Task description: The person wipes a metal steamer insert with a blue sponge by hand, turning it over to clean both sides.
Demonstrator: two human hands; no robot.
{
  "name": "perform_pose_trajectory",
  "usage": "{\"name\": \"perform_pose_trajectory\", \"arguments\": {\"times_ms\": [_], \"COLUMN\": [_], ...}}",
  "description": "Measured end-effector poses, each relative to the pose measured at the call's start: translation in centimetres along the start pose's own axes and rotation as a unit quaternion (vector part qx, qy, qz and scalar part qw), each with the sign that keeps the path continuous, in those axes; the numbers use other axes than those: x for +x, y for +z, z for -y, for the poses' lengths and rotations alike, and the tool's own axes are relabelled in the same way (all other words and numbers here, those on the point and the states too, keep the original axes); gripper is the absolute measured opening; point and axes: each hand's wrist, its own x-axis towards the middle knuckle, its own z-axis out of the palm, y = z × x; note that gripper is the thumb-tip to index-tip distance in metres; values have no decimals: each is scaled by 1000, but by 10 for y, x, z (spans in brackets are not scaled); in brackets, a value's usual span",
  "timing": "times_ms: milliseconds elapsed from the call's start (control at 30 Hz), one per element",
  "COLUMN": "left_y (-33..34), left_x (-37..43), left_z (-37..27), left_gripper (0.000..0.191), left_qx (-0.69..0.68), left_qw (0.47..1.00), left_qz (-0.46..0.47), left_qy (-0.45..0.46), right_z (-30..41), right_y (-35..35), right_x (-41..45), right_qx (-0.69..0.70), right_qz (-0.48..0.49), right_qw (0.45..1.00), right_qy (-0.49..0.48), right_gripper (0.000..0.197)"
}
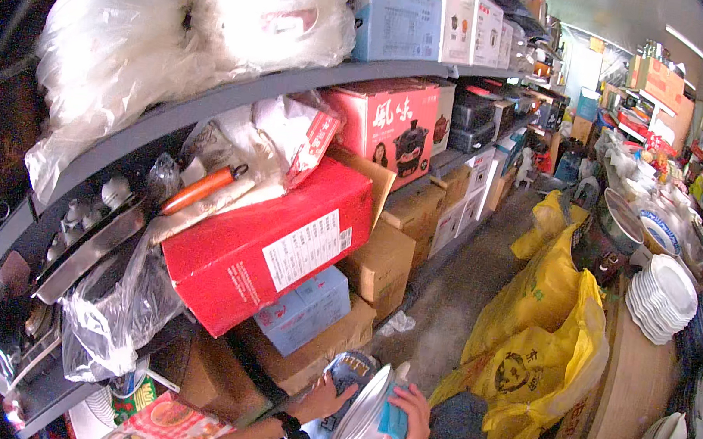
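Observation:
A stack of white plates (361,416) stands tilted on edge at the bottom centre, between my two hands. My left hand (328,399), with a black watch on its wrist, rests on the left side of the stack; its fingers reach towards the plates, and whether it grips them is unclear. On the stack's right side, my right hand (411,425) holds a blue-green cloth (394,416) against the plate face. My knees in dark trousers show around the plates.
Shelves on the left hold a red box (271,243), a frying pan (91,248) and plastic-wrapped pots (271,15). Yellow woven sacks (524,363) lie to the right, beside a wooden board (624,394). Stacked white dishes (661,297) stand at the far right. A narrow aisle runs ahead.

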Motion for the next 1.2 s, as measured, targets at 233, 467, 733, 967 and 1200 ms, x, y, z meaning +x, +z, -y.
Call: {"name": "perform_pose_trajectory", "arguments": {"times_ms": [233,467,733,967,1200], "left_y": [13,13,-23,-52,-72], "left_x": [32,38,-38,-146,-159], "left_z": [-2,1,47,-18,-91], "left_gripper": [105,98,74,26,26], "left_qx": [26,-21,-232,-57,-116], "left_qw": [985,986,935,927,958], "left_qz": [-154,-85,224,50,117], "left_qy": [75,140,148,368,235], "right_z": [-5,-15,-36,-45,-66], "right_y": [11,0,-8,3,-14], "right_x": [-6,12,2,-6,-6], "right_qx": [2,16,82,110,127], "right_qz": [7,-17,-39,-101,-129], "right_qw": [1000,1000,996,987,966], "right_qy": [-28,-12,18,62,183], "right_gripper": [56,44,45,51,36]}}
